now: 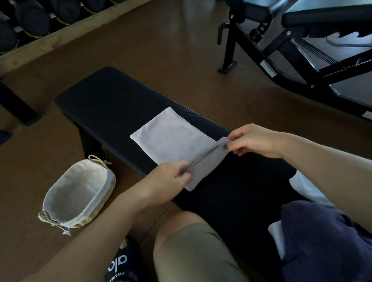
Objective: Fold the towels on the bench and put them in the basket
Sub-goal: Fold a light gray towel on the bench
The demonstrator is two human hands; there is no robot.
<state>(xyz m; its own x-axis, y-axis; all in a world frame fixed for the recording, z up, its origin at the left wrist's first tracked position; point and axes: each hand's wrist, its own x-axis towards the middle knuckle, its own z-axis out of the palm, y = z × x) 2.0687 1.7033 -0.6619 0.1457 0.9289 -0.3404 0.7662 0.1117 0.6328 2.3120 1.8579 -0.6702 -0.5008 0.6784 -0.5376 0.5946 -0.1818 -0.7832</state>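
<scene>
While the lined basket (78, 195) on the floor holds nothing that can be seen, the task looks to be in its early part: one pale grey towel (175, 139) is mid-fold on the bench (107, 98), and none has gone into the basket yet. Each hand's grip is narrow and closed on cloth. The left hand (168, 177) pinches the towel's near edge at one corner, and the right hand (256, 140) pinches the same edge at the other corner, so that the edge runs taut between the two grips and is raised a little off the bench. Beyond the grips, away from the person, the rest of the towel lies flat on the black pad; a short flap of it hangs on the near side, below the held line. By my reading, the edge is about to be carried forward over the flat part to halve it.

Still to do, as far as can be told: finish this fold, then set the towel into the basket, which sits well to the left of the left grip, beside the bench and lower than it. Behind the right grip, close to the person's right arm, a heap of unfolded cloth waits on the bench: a dark blue towel (328, 238) over a white towel (307, 187). Those appear untouched, so most of the work remains.
</scene>
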